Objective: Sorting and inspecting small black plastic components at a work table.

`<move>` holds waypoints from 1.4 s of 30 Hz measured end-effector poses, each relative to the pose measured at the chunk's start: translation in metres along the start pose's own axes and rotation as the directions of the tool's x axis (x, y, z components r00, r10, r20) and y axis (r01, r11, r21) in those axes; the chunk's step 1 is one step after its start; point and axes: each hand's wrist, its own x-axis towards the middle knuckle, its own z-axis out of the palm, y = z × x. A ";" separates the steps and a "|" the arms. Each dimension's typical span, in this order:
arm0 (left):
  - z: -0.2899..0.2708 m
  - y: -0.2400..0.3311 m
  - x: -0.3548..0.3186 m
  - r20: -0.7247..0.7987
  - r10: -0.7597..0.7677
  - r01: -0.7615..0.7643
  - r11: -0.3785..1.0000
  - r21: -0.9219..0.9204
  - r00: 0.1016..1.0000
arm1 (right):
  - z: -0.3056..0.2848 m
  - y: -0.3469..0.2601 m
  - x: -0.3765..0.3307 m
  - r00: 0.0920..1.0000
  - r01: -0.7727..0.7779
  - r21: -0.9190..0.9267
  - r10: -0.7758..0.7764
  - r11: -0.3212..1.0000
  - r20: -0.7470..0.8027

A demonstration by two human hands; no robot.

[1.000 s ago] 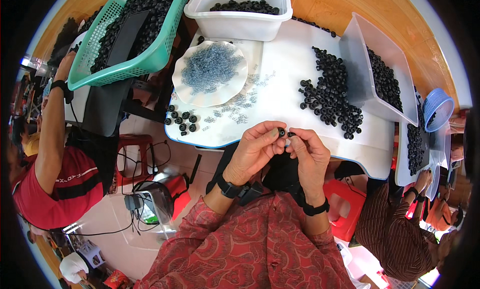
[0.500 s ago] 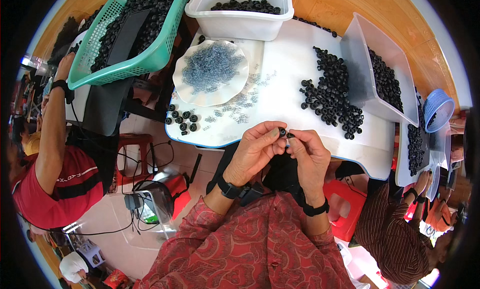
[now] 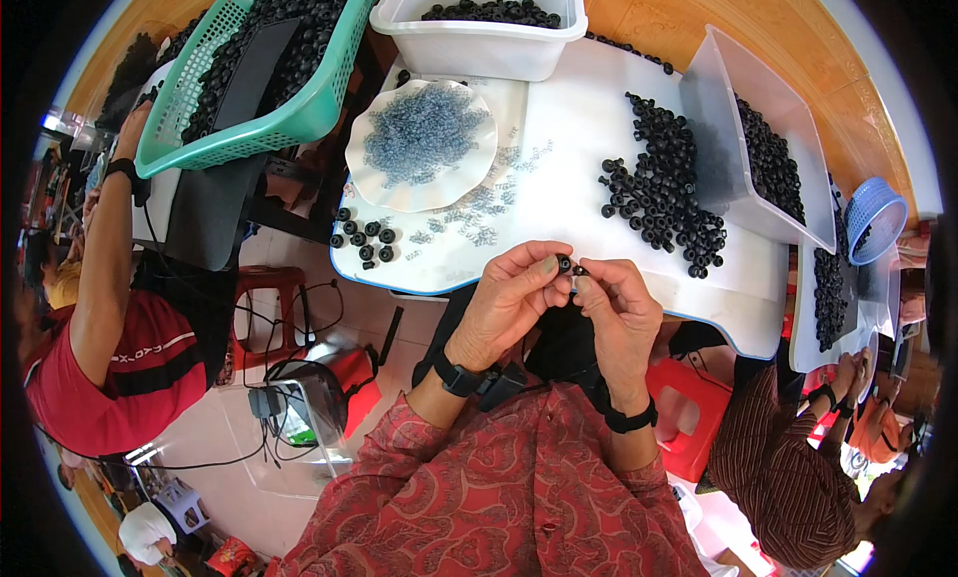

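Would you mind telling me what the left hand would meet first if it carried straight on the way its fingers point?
The left hand points up and to the right, so it would first meet the small black ring pinched at its fingertips, then the right hand touching that same ring. Depth is hard to judge.

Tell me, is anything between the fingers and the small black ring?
No. Both the left hand and right hand already pinch the black ring with their fingers, above the table edge.

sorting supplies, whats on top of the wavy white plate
The wavy white plate holds a heap of small clear bluish pieces covering its middle; whatever lies beneath the heap is hidden.
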 end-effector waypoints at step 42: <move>0.004 0.000 -0.004 -0.050 0.040 -0.030 0.979 0.200 0.998 | 0.003 0.001 0.000 0.997 0.080 -0.120 -0.082 0.990 -0.013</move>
